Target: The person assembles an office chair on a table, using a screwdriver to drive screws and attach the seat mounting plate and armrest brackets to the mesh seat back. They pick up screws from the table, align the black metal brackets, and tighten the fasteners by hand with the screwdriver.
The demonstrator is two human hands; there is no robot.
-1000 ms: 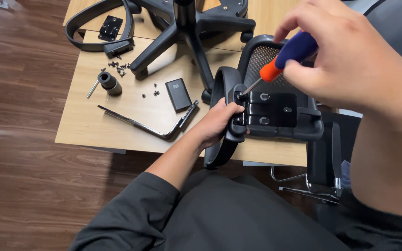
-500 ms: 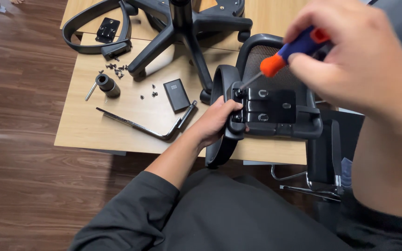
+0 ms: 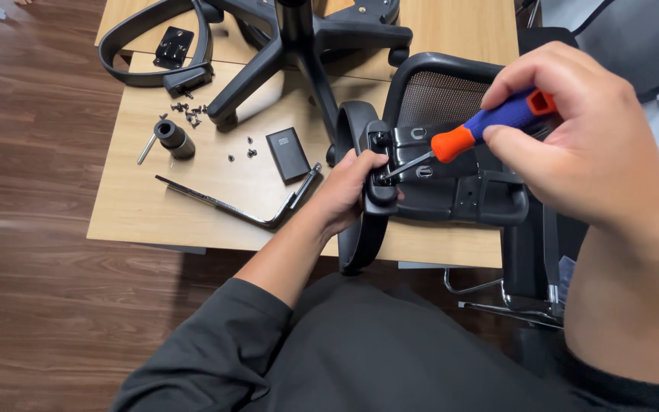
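Both our hands work at the black chair armrest (image 3: 360, 206) that hangs over the near edge of the wooden table (image 3: 139, 206). Our left hand (image 3: 345, 191) wraps closed around the armrest's curved bar, thumb on top beside the black bracket plate (image 3: 451, 191). Our right hand (image 3: 573, 145) pinches shut on the screwdriver (image 3: 482, 130), blue and orange at the handle, and the metal tip touches a hole at the bracket's left end, just beside our left thumb. Behind the bracket stands the mesh chair back (image 3: 436, 95).

Left of the armrest, on the table, lies a small black rectangular box (image 3: 287, 152), and just below it a long bent metal rod (image 3: 230, 204). Farther left sits a short black cylinder (image 3: 173, 137) with loose screws (image 3: 188, 113) scattered near it. Beyond the armrest, at the far side of the table, rests the black star-shaped chair base (image 3: 299, 38), and a second curved armrest (image 3: 146, 46) lies at the far left corner.
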